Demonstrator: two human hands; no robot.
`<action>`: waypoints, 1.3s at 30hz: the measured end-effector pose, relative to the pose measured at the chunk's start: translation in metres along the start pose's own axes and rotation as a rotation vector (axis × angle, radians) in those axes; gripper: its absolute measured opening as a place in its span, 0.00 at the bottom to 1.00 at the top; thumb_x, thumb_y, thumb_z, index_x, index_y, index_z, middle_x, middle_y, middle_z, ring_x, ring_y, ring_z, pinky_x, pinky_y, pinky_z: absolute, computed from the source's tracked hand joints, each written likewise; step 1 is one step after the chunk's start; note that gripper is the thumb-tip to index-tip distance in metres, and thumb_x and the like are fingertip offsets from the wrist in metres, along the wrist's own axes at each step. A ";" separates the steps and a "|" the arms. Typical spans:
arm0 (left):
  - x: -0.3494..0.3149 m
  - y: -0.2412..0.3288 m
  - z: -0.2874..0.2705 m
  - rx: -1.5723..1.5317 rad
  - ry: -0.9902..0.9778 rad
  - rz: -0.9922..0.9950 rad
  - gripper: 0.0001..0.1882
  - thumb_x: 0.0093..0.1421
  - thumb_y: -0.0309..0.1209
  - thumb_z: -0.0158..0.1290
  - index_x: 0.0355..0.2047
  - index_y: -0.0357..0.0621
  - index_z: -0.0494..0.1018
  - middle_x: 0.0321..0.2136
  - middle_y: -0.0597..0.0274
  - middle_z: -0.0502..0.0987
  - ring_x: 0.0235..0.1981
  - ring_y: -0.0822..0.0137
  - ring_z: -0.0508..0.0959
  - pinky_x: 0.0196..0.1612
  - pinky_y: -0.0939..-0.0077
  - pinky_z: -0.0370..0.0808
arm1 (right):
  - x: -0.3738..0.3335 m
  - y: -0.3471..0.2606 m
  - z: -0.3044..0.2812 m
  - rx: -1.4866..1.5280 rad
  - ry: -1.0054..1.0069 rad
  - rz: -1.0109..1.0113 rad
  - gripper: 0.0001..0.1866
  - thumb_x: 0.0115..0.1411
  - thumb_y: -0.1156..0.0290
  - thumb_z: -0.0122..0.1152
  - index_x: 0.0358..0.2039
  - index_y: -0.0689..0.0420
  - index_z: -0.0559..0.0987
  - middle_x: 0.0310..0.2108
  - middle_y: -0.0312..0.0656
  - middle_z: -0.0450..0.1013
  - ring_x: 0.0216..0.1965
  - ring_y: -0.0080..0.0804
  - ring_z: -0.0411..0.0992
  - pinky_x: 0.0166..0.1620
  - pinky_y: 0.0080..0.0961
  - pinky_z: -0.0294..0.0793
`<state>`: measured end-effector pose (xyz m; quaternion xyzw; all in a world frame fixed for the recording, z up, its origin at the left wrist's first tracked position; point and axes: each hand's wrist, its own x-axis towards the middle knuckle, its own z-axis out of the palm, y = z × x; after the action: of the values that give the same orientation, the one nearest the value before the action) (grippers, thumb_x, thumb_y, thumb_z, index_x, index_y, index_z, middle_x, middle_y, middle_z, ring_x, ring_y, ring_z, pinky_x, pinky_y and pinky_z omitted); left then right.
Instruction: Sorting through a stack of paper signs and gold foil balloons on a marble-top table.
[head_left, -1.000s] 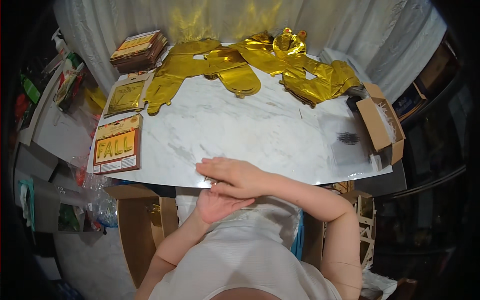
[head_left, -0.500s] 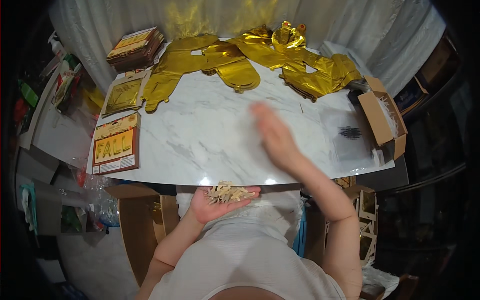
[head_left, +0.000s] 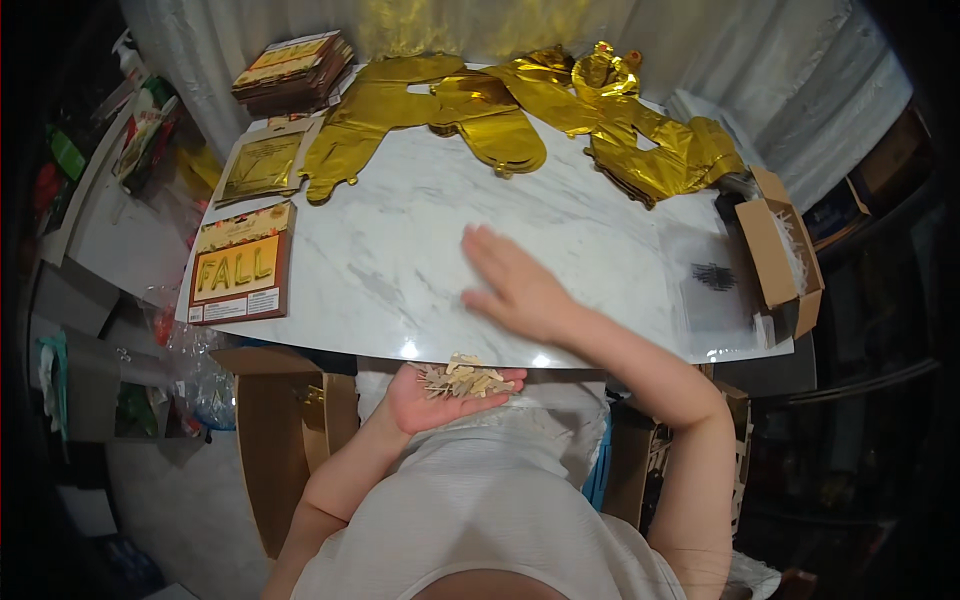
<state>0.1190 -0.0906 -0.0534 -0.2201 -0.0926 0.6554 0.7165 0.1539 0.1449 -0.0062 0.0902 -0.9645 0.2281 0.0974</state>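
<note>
My left hand (head_left: 408, 405) is palm up just below the table's near edge. It carries a heap of small flat tan and brownish strips (head_left: 462, 380), perhaps of wood or paper. Above the white marbled table (head_left: 390, 250), near its middle, my right hand (head_left: 512, 290) is stretched flat with the fingers together and the thumb apart; nothing shows in it. Whether the palm touches the top I cannot tell. Flat gold foil balloons (head_left: 500, 130) lie in stacks along the far side of the table.
At the left are a printed box (head_left: 240, 268), a gold foil packet on card (head_left: 262, 165) and a stack of boxes (head_left: 295, 75). On the right, a carton of white strips (head_left: 775, 245) stands beside clear plastic bags (head_left: 710, 300). An open carton (head_left: 270, 450) sits below the near edge.
My right hand has moved left and slightly toward me across the table. My left hand still holds the strips. The whole view has shifted a little.
</note>
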 end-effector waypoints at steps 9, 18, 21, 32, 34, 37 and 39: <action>-0.014 0.010 -0.020 0.267 -0.198 -0.037 0.31 0.75 0.37 0.35 0.69 0.24 0.58 0.69 0.34 0.63 0.71 0.45 0.64 0.74 0.46 0.58 | -0.059 -0.104 -0.004 0.452 -0.340 -0.315 0.38 0.68 0.59 0.60 0.72 0.66 0.61 0.74 0.57 0.55 0.75 0.54 0.53 0.75 0.45 0.54; -0.058 0.014 -0.054 0.190 -0.306 0.083 0.28 0.73 0.31 0.40 0.67 0.22 0.59 0.66 0.33 0.66 0.68 0.42 0.67 0.72 0.50 0.63 | -0.063 -0.117 -0.007 0.553 0.052 -0.364 0.14 0.61 0.63 0.70 0.27 0.61 0.81 0.22 0.45 0.73 0.21 0.39 0.71 0.26 0.33 0.69; -0.115 0.011 -0.041 0.079 -0.263 0.275 0.26 0.72 0.30 0.42 0.64 0.22 0.63 0.61 0.34 0.71 0.65 0.40 0.70 0.70 0.43 0.66 | -0.054 -0.108 -0.011 0.594 0.333 -0.314 0.26 0.68 0.59 0.61 0.14 0.58 0.75 0.12 0.39 0.63 0.12 0.32 0.60 0.19 0.27 0.55; -0.445 0.103 -0.054 -0.176 -0.269 1.539 0.25 0.71 0.30 0.34 0.61 0.25 0.65 0.61 0.35 0.71 0.66 0.42 0.70 0.70 0.45 0.67 | -0.052 -0.064 0.012 0.437 0.705 0.188 0.28 0.77 0.60 0.49 0.18 0.59 0.70 0.18 0.30 0.63 0.21 0.13 0.53 0.26 0.20 0.49; -0.520 0.137 -0.042 -0.202 -0.283 1.747 0.26 0.72 0.32 0.33 0.61 0.26 0.66 0.59 0.36 0.73 0.63 0.42 0.72 0.68 0.45 0.68 | -0.055 -0.063 0.015 0.410 0.752 0.384 0.26 0.77 0.62 0.49 0.19 0.58 0.70 0.19 0.29 0.64 0.22 0.13 0.53 0.26 0.19 0.49; -0.662 0.165 0.007 -0.152 -0.319 2.098 0.26 0.73 0.37 0.32 0.58 0.29 0.67 0.51 0.40 0.75 0.56 0.43 0.75 0.60 0.42 0.75 | -0.059 -0.055 0.020 0.409 0.765 0.439 0.25 0.77 0.63 0.50 0.20 0.58 0.70 0.20 0.28 0.63 0.23 0.13 0.54 0.27 0.18 0.50; -0.801 0.139 0.069 -0.048 -0.489 2.282 0.23 0.72 0.45 0.36 0.49 0.37 0.71 0.47 0.47 0.76 0.42 0.50 0.77 0.46 0.50 0.80 | -0.049 -0.045 0.022 0.480 0.753 0.469 0.25 0.77 0.62 0.50 0.20 0.57 0.70 0.19 0.27 0.62 0.23 0.13 0.54 0.27 0.18 0.50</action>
<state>-0.1335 -0.8560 0.0719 -0.0571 0.0112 0.9423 -0.3298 0.2078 0.1014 -0.0173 -0.1976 -0.7771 0.4760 0.3613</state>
